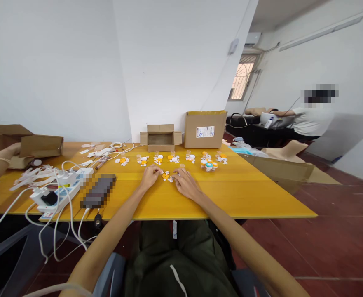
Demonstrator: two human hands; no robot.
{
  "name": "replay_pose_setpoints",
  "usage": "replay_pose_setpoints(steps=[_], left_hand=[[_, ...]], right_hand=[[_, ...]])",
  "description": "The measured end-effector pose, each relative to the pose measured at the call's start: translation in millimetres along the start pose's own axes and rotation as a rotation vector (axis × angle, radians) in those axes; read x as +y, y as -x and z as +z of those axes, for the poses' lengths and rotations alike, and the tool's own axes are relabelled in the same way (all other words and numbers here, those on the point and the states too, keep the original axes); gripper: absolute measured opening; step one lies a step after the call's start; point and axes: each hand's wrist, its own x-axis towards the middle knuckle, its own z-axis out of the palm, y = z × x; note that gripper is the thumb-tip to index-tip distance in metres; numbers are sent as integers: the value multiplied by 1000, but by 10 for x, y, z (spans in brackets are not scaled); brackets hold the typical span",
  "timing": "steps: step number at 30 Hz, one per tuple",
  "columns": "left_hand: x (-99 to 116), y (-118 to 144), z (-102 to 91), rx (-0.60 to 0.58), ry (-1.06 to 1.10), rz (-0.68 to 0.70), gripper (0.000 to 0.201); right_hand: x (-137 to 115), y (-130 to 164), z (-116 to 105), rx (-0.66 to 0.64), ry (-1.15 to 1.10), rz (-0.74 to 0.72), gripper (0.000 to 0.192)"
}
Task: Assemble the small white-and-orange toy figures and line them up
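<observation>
My left hand (151,176) rests on the yellow table with its fingertips drawn together beside a small pile of parts. A tiny white piece shows at those fingertips; what they hold is too small to make out. Between my hands lies an orange disc-like part (165,176) with small white plastic pieces around it. My right hand (186,182) lies palm down on the pile's right, fingers stretched out, the tips beside small white pieces (171,179). Just past it stands a small clear cup (182,166). Behind, similar heaps of white and orange parts (158,159) form a row.
Finished-looking round pieces with orange and teal tops (209,166) cluster right. An open small carton (160,141) and a larger box (204,130) stand behind. Left are a power strip (66,194), cables, a dark phone-like device (98,191) and another person's hand (12,152) at a box.
</observation>
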Motion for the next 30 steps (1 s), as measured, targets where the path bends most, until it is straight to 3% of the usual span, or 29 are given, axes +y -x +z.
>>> replay_pose_setpoints(steps=[5,10,16,20,30], left_hand=[[-21,13,12,-20,-88,-8,15],[47,45,16,-27,-127,82,11],[120,86,11,-163,-180,219,10],[122,94,8,-178,-216,228,13],[175,96,-1,-161,-236,217,12]], right_hand=[[48,12,73,4,38,45,31],[77,19,96,27,73,100,32],[-9,12,-15,22,19,32,30],[-61,11,-66,-22,-6,-33,23],[-66,-11,-11,-40,104,101,19]])
